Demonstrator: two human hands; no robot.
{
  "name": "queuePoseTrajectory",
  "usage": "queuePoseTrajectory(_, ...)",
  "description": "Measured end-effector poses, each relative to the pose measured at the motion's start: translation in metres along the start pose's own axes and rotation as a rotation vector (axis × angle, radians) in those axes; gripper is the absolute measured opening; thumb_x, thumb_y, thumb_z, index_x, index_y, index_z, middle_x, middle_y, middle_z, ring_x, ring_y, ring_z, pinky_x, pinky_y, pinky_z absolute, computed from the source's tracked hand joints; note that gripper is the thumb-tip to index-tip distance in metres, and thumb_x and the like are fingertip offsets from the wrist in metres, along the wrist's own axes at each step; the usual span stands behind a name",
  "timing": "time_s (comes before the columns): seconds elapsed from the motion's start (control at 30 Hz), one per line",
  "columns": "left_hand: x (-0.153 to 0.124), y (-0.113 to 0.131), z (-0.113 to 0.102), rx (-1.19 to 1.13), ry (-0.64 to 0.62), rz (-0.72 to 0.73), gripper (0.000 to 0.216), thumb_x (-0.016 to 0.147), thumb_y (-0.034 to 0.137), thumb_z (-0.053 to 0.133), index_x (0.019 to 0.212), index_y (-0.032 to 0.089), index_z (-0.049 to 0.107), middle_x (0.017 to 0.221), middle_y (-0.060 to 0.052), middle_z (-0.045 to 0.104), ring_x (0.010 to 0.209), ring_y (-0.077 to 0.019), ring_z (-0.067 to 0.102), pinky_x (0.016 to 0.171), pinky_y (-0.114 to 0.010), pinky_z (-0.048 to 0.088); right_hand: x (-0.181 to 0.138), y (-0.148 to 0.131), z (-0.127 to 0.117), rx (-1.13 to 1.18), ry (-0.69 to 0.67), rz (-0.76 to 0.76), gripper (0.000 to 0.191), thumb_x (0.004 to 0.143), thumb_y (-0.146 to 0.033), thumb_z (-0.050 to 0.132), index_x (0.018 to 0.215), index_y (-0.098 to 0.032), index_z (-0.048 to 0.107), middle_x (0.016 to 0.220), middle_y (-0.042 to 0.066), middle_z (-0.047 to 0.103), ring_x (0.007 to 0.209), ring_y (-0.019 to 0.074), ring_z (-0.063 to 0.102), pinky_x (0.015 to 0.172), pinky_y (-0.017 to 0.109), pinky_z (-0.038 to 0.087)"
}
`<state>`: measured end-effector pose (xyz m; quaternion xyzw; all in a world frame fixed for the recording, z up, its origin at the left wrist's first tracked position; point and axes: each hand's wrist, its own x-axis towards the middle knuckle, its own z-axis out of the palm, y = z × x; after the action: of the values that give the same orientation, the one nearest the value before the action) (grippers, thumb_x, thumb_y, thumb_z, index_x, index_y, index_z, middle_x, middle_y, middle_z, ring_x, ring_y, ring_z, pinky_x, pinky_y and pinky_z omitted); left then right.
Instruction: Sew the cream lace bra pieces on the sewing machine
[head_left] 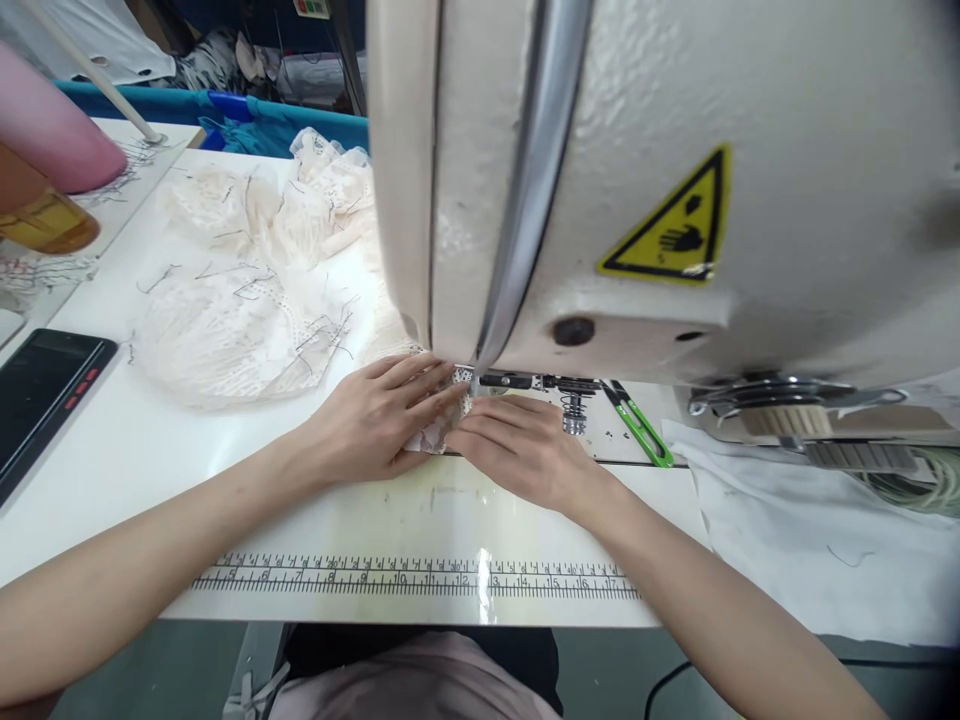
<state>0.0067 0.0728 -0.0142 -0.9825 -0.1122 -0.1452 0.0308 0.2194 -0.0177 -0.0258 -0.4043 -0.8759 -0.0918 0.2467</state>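
A sewing machine (480,190) fills the upper right, its needle area partly hidden by its head and my fingers. Under the needle lies a small piece of white lace fabric (433,436). My left hand (373,415) rests on the lace from the left, fingers stretched out and pressing down, thumb towards me. From the right, my right hand (517,445) has its fingers together and bent at the lace edge, close to the presser foot; its fingertips are partly hidden. Gathered cream lace pieces (225,330) with loose dark threads lie beyond my left hand.
Green thread snips (639,425) lie right of the needle area. A phone (52,400) is at the left edge; pink (60,130) and orange (45,205) thread cones stand behind it. A printed ruler (420,578) runs along the front edge. White cloth (787,540) lies right.
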Motion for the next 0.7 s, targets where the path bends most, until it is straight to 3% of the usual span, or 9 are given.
queuePoseTrajectory(0.4,0.002,0.003,-0.001,0.029,-0.013,-0.017,0.048,0.089,0.035,0.052,0.130,0.010,0.057,0.125,-0.016,0.066,0.123,-0.0323,0.056,0.097,-0.044,0.050,-0.003,0.007,-0.003,0.005,-0.070,0.081,0.021,0.095,-0.008,0.048,0.093,-0.023,0.063,0.081,-0.002,0.066,0.081,0.0104,0.057,0.076,0.024,0.047)
queuePoseTrajectory(0.7,0.004,0.004,-0.002,0.019,0.003,-0.020,0.047,0.093,0.035,0.044,0.132,0.012,0.057,0.122,-0.016,0.067,0.121,-0.0321,0.057,0.096,-0.045,0.050,-0.004,0.014,-0.006,0.034,-0.074,0.089,0.021,0.092,-0.004,0.049,0.096,-0.020,0.063,0.082,-0.002,0.068,0.076,0.0100,0.062,0.071,0.025,0.050)
